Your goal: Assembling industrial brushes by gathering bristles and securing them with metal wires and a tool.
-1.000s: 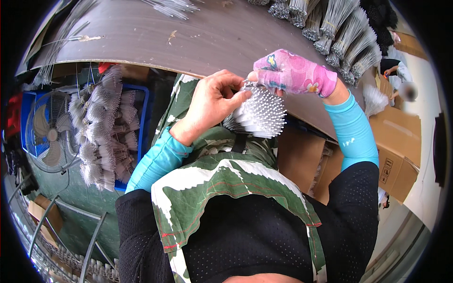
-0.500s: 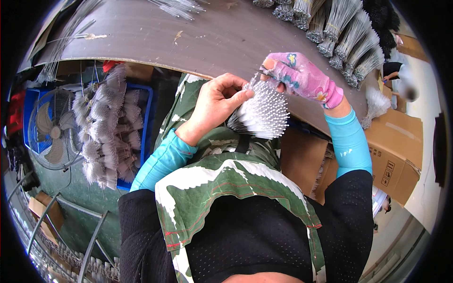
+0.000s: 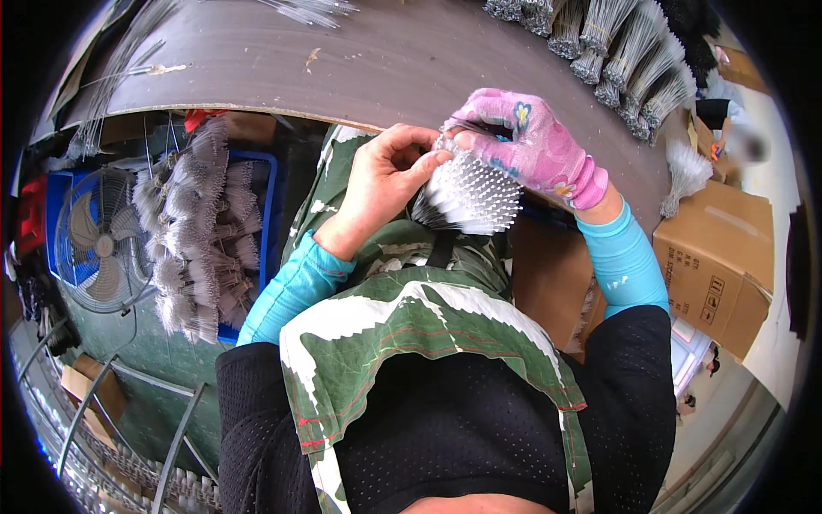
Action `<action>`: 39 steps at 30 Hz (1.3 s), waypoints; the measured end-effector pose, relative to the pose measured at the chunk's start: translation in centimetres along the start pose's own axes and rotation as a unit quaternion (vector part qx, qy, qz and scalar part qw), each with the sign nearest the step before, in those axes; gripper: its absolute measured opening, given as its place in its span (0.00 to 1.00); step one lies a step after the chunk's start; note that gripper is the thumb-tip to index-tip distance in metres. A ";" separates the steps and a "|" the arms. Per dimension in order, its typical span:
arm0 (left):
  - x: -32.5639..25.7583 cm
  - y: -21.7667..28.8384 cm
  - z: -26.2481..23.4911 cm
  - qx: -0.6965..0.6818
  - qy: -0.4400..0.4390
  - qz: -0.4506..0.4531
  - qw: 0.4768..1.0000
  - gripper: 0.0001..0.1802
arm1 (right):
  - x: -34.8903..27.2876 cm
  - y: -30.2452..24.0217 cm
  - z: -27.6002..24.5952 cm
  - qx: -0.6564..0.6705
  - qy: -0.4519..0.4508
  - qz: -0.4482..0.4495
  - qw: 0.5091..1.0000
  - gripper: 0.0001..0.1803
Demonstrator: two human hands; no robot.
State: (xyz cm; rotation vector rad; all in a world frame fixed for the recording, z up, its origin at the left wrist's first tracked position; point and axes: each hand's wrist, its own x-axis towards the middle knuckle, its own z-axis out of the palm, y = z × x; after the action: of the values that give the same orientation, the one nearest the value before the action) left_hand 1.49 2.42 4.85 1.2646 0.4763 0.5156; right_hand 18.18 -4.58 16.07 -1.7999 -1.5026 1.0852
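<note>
Landmark: tabletop (image 3: 385,68). Right hand (image 3: 518,146) at its near edge, fingers curled; cannot tell what they grip. Left hand (image 3: 385,176), bare, pinches the white-tipped bundle (image 3: 473,201) just off that edge. Risk, judged: a slackened left pinch could spill the bundle; the pink glove (image 3: 561,154) could snag strands. Versus half a second earlier: right hand sits closer to left.

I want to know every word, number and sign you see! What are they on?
Cardboard box: small dark lines of lettering, partly blurred, which I won't copy out.
Same box: handling symbols in a dark frame, too small to make out fully.
Right blue sleeve: tiny white marks, too small to tell if they're letters.
Held white bundle: no writing that I can see.
</note>
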 end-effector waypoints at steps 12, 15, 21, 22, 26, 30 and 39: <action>-5.1 1.6 -1.2 0.152 -0.019 0.136 0.979 0.05 | -3.7 -1.1 1.2 -0.048 0.092 -0.115 0.988 0.09; -5.9 1.9 -0.1 0.185 -0.037 0.124 0.974 0.08 | -6.8 -0.8 3.6 -0.032 0.126 -0.105 0.986 0.13; -5.0 1.9 1.4 0.213 -0.042 0.179 0.960 0.14 | -8.7 0.1 5.5 -0.152 0.225 -0.085 0.959 0.20; -4.8 2.0 1.7 0.214 -0.040 0.197 0.956 0.13 | -9.0 0.4 6.0 -0.147 0.246 -0.088 0.954 0.21; -5.0 3.1 2.4 0.227 -0.067 0.134 0.962 0.12 | -9.7 -0.6 6.8 -0.244 0.270 -0.137 0.921 0.24; -5.6 2.5 2.3 0.243 -0.101 0.170 0.950 0.12 | -10.8 0.2 9.0 -0.157 0.297 -0.099 0.937 0.23; -4.9 1.9 2.9 0.285 -0.152 0.180 0.929 0.08 | -12.2 1.1 12.4 0.233 0.382 0.087 0.890 0.13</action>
State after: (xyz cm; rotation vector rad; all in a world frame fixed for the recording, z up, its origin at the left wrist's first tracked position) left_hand -0.84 -2.34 7.67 1.9792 0.1237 0.4885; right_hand 7.65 -17.72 11.56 -1.7174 -0.5604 0.6021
